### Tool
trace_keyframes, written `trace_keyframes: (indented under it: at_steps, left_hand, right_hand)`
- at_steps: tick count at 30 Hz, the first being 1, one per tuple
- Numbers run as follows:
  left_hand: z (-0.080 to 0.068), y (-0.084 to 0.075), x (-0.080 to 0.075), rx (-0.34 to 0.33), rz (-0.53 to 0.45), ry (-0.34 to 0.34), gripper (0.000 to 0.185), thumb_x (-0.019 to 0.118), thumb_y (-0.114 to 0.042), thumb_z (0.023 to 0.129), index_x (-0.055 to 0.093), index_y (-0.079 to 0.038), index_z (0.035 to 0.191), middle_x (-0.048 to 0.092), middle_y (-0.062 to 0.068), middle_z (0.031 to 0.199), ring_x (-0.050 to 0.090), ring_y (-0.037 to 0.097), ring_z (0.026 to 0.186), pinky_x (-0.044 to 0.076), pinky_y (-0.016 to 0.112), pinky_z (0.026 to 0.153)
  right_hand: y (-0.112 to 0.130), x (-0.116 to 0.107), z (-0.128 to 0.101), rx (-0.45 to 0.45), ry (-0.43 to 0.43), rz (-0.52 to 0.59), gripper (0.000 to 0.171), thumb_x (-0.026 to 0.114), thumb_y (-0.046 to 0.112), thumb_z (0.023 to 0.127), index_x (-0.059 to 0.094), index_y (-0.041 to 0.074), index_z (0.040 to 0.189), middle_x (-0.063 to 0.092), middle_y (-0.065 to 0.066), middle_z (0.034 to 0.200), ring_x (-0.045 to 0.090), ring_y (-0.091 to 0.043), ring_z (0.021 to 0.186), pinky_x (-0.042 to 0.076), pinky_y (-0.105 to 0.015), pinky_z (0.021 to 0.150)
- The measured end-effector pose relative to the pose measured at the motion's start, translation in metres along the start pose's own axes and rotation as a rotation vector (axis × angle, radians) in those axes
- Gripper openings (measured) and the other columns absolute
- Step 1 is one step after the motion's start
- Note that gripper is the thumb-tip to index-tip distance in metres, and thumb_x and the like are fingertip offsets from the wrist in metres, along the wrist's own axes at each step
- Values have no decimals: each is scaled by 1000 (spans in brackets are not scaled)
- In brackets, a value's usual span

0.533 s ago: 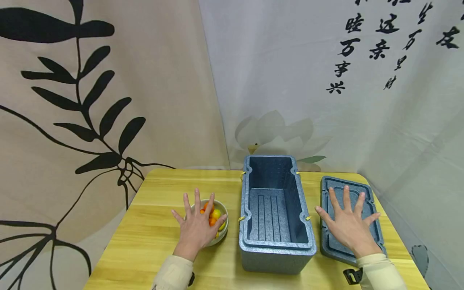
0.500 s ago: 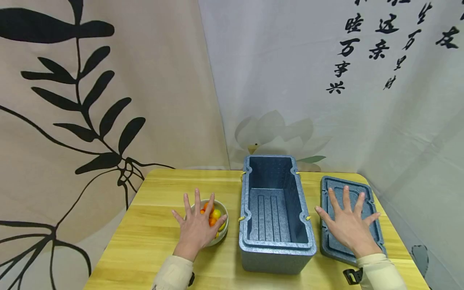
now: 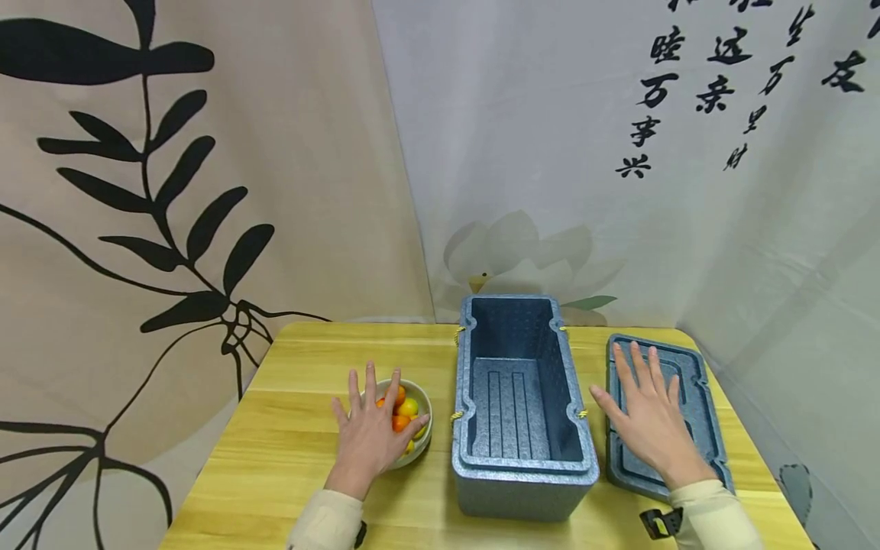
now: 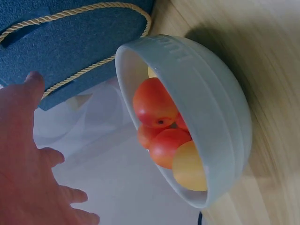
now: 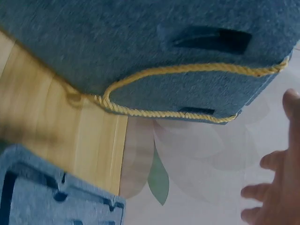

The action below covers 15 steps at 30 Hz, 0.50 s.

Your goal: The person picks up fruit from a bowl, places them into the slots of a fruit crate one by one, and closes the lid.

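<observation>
On the wooden desk (image 3: 289,428) stands an open blue foam cooler box (image 3: 522,405), with a pale bowl (image 3: 421,447) of orange and yellow fruit (image 3: 402,415) to its left and the box's lid (image 3: 694,389) lying flat to its right. The left hand (image 3: 367,435) is spread over the bowl with its fingers straight and apart, holding nothing; the head view cannot settle whether it touches the rim. The left wrist view shows what that view hides: the left hand is clear of the bowl, and the fruit sits heaped inside against the bowl's far wall, with the box's yellow rope handle (image 4: 84,75) just behind. The right hand (image 3: 649,424) lies over the lid, its fingers straight and closer together, gripping nothing. The right wrist view shows those fingers (image 5: 274,187) in the air and the rope handle (image 5: 154,110) looped on the box's side, above a corner of the lid (image 5: 47,197).
</observation>
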<state>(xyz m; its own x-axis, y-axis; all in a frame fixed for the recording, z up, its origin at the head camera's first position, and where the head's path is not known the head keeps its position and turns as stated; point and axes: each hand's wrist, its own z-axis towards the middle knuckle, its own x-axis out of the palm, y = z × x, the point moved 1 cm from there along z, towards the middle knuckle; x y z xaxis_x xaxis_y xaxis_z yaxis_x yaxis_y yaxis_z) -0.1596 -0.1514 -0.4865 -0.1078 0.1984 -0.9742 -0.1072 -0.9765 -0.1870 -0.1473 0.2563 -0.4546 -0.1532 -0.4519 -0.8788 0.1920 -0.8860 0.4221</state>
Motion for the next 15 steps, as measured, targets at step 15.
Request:
trace_keyframes:
  at_steps: [15]
  left_hand:
    - [-2,21,13,66,-331,-57,86,76,-42,86,36,0,148,35,18,149,32,35,136,37,53,108]
  right_hand:
    - [21,18,9,-100,78,667,62,56,15,102,26,19,157,19,-10,160,18,-38,144,23,-58,112]
